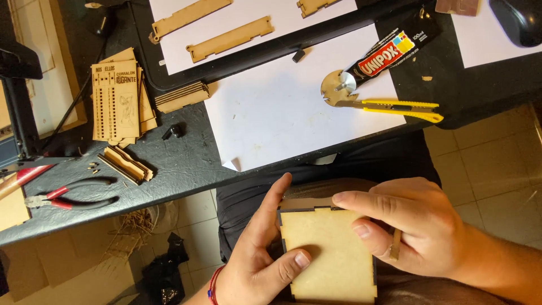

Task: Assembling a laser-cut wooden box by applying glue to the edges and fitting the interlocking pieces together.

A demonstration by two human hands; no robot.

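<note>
Both hands (339, 243) w/ wooden box (330, 260)

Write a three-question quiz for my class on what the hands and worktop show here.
1. True or false: both hands grip the wooden box.
2. Which tool lies beside the glue tube: A pliers, B yellow utility knife, C scissors?
3. Fill in: the red-handled pliers lie at the worktop's ____ end in the picture.

Key: 1 true, the left hand and right hand both hold it. 2 B, the knife. 3 left.
</note>
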